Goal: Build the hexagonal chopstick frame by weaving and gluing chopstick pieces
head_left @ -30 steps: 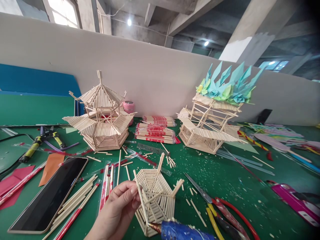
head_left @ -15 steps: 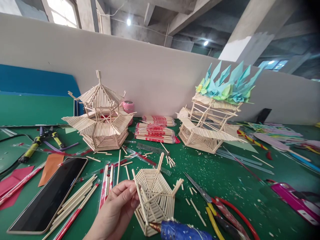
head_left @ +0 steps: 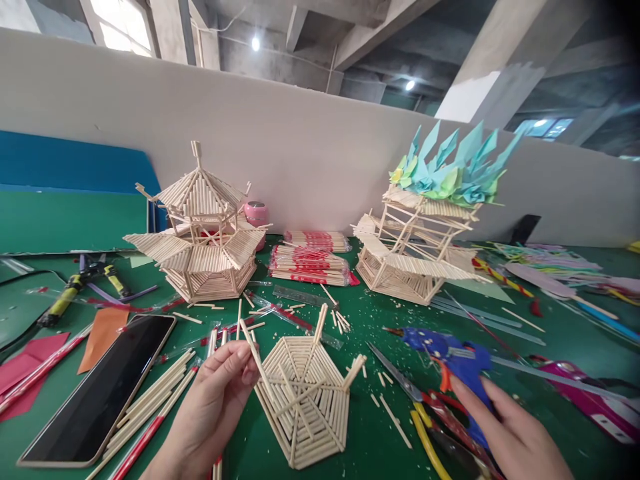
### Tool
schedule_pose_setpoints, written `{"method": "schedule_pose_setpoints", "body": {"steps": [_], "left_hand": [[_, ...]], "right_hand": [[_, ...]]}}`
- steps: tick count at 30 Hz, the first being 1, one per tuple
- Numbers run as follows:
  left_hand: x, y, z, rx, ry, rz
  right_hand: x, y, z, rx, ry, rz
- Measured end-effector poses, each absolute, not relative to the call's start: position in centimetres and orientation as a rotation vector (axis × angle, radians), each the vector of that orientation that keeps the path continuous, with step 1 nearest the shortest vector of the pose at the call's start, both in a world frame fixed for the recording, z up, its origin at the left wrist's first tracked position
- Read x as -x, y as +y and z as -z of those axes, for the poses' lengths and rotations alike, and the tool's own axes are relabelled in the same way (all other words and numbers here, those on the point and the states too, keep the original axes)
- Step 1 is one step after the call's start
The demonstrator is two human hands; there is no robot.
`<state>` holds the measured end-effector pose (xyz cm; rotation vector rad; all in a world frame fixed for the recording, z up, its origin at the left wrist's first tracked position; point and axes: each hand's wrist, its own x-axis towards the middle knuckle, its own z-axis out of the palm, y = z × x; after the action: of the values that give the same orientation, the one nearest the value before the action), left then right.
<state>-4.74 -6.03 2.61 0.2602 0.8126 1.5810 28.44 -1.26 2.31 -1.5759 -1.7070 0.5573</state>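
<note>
The left hand [head_left: 215,397] was nearly closed, pinching a thin stick [head_left: 261,366] between thumb and fingertips. Just to its right lay a flat, webbed stick panel [head_left: 327,415]. The right hand [head_left: 510,427] was curled around a blue glue gun [head_left: 445,350], nozzle pointing left. Scissors [head_left: 400,379] lay left of that hand. Well beyond the left hand stood a stick pagoda [head_left: 210,263]; beyond the right, a paper-topped stick model [head_left: 417,268].
</note>
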Motion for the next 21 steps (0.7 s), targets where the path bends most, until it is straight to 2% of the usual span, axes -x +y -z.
{"method": "schedule_pose_setpoints", "body": {"steps": [1, 3, 7, 12, 16, 21], "left_hand": [[4.8, -6.0, -2.5, -0.261, 0.814, -1.580], [4.7, -6.0, -2.2, -0.277, 0.810, -1.566], [4.6, -6.0, -1.5, -0.304, 0.802, -1.545], [4.6, -6.0, -1.1, -0.312, 0.790, -1.532], [4.7, -6.0, -0.9, -0.327, 0.790, -1.527], [4.6, -5.9, -0.9, -0.343, 0.785, -1.517]], "right_hand": [[-28.5, -0.5, -2.3, 1.849, -1.630, -0.511], [-28.4, 0.7, -2.1, 2.127, -1.636, -0.514], [-28.4, 1.1, -1.6, 2.205, -1.721, -0.483], [-24.8, -2.0, -1.9, 1.789, -1.811, -0.006], [-18.2, -4.0, -1.9, 1.030, -2.330, -0.172], [-12.8, -3.1, -1.1, 0.931, -2.539, -0.314]]}}
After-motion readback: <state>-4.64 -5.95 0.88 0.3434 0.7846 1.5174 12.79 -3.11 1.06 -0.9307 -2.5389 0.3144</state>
